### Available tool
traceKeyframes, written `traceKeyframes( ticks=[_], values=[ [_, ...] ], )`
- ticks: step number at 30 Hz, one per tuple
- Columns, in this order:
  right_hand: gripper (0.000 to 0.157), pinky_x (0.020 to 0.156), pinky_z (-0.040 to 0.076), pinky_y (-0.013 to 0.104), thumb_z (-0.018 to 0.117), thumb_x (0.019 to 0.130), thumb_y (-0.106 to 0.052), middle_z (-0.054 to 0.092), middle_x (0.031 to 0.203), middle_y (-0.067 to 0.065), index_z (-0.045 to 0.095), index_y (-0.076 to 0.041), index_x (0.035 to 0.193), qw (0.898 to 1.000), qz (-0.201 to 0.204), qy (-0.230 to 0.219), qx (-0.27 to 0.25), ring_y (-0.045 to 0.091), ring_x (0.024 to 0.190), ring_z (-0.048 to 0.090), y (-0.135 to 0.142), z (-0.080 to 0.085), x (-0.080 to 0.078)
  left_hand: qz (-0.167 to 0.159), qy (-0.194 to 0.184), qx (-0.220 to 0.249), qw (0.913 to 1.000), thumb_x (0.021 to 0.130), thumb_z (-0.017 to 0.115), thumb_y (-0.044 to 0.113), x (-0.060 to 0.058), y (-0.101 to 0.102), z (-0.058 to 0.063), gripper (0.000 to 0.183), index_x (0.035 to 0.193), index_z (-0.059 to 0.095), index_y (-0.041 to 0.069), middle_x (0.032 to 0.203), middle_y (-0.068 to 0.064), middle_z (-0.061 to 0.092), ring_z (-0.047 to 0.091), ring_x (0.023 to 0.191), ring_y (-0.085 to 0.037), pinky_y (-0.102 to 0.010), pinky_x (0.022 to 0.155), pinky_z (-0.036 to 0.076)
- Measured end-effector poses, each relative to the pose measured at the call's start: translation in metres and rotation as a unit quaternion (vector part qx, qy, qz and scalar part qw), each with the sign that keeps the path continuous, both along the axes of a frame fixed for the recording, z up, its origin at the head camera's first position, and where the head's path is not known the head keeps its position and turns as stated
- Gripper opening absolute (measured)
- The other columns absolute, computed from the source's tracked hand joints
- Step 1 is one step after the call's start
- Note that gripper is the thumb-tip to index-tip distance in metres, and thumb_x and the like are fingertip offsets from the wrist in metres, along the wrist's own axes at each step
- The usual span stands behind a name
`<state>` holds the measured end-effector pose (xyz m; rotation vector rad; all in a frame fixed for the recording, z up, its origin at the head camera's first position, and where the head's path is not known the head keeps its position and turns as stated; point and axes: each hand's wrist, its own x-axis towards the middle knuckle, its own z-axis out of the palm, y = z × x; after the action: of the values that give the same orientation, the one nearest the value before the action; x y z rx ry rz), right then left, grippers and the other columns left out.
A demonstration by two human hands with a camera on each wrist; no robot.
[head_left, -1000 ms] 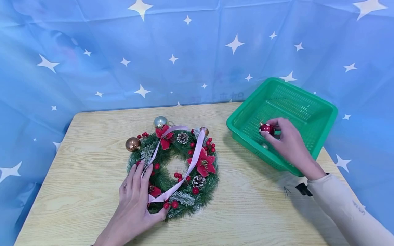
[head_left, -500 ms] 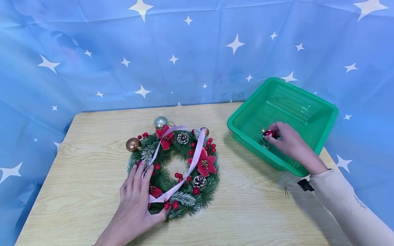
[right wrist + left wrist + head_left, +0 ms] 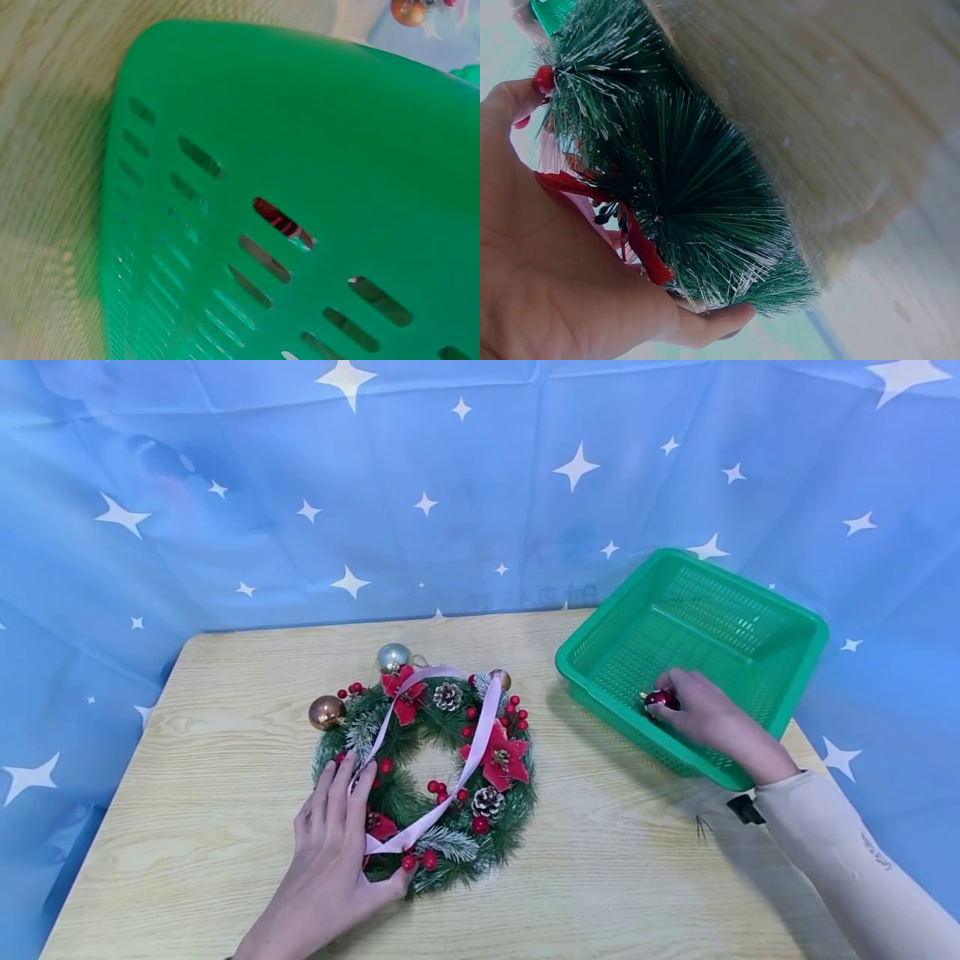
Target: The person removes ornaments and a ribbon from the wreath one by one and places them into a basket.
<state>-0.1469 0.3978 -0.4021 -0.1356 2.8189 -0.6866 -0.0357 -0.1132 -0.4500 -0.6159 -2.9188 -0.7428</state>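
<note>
A Christmas wreath (image 3: 427,793) of green pine tufts, red poinsettias, berries and pine cones lies on the table, with a pink ribbon (image 3: 420,822) looped across it. My left hand (image 3: 330,852) holds the wreath at its near left side, thumb by the front berries; the left wrist view shows the thumb and a finger (image 3: 712,322) spread around the green tufts. At the right, my right hand (image 3: 701,714) reaches down into a green plastic basket (image 3: 697,768) and pinches a dark red Christmas bauble (image 3: 660,699). In the right wrist view, the basket wall hides that hand.
A copper bauble (image 3: 327,712) and a silvery bauble (image 3: 393,657) sit at the wreath's outer edge, with another copper one (image 3: 500,679) farther right. Loose dark needles (image 3: 702,827) lie in front of the basket. A starry blue curtain (image 3: 480,485) hangs behind the table.
My right hand has lowered the red bauble deeper into the basket, slightly right and nearer me. A small pale ball seen there earlier is now hidden. The left hand stays on the wreath.
</note>
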Motion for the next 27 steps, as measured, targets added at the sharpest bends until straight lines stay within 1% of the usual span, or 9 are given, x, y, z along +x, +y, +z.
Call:
traceKeyframes(
  ticks=[5, 10, 16, 22, 27],
  values=[
    [0.032, 0.086, 0.048, 0.058, 0.067, 0.108, -0.013, 0.061, 0.115, 0.027, 0.057, 0.011, 0.127, 1.0, 0.008, -0.013, 0.01, 0.041, 0.106, 0.055, 0.0007, -0.0025, 0.0004, 0.001, 0.0, -0.003, 1.0, 0.071, 0.093, 0.052, 0.001, 0.0002, 0.0, 0.139, 0.175, 0.01, 0.012, 0.181, -0.016, 0.001, 0.003, 0.162, -0.049, -0.083, 0.109, 0.023],
    [0.035, 0.084, 0.047, 0.057, 0.067, 0.109, -0.016, 0.061, 0.116, 0.027, 0.056, 0.011, 0.13, 1.0, 0.008, -0.022, 0.015, 0.04, 0.105, 0.054, 0.0004, -0.0015, 0.0005, 0.002, -0.001, -0.003, 1.0, 0.071, 0.093, 0.052, 0.0012, 0.0001, 0.0004, 0.139, 0.175, 0.01, 0.012, 0.181, -0.016, 0.001, 0.003, 0.162, -0.049, -0.083, 0.108, 0.023],
    [0.044, 0.084, 0.049, 0.057, 0.065, 0.111, -0.02, 0.059, 0.125, 0.03, 0.053, 0.012, 0.139, 0.999, 0.002, -0.037, 0.012, 0.041, 0.108, 0.056, -0.0002, -0.0001, 0.0021, 0.002, 0.002, -0.004, 1.0, 0.07, 0.093, 0.052, 0.0014, 0.0003, 0.0, 0.139, 0.175, 0.011, 0.012, 0.18, -0.017, 0.002, 0.004, 0.161, -0.05, -0.082, 0.108, 0.024],
    [0.052, 0.09, 0.049, 0.063, 0.061, 0.113, -0.027, 0.053, 0.136, 0.035, 0.049, 0.013, 0.146, 0.999, -0.004, -0.045, 0.007, 0.047, 0.118, 0.053, -0.0015, 0.0017, 0.0033, 0.002, 0.006, -0.006, 1.0, 0.07, 0.093, 0.052, 0.0015, 0.0008, -0.0004, 0.139, 0.175, 0.012, 0.011, 0.18, -0.018, 0.004, 0.005, 0.161, -0.05, -0.083, 0.107, 0.026],
    [0.063, 0.1, 0.044, 0.072, 0.058, 0.115, -0.035, 0.04, 0.151, 0.04, 0.042, 0.012, 0.154, 0.999, -0.014, -0.051, 0.008, 0.056, 0.134, 0.044, -0.0027, 0.0031, 0.004, 0.002, 0.003, -0.009, 0.9999, 0.071, 0.092, 0.054, 0.0003, 0.0008, -0.0003, 0.139, 0.176, 0.01, 0.012, 0.181, -0.016, 0.002, 0.006, 0.162, -0.05, -0.084, 0.107, 0.026]
  ],
)
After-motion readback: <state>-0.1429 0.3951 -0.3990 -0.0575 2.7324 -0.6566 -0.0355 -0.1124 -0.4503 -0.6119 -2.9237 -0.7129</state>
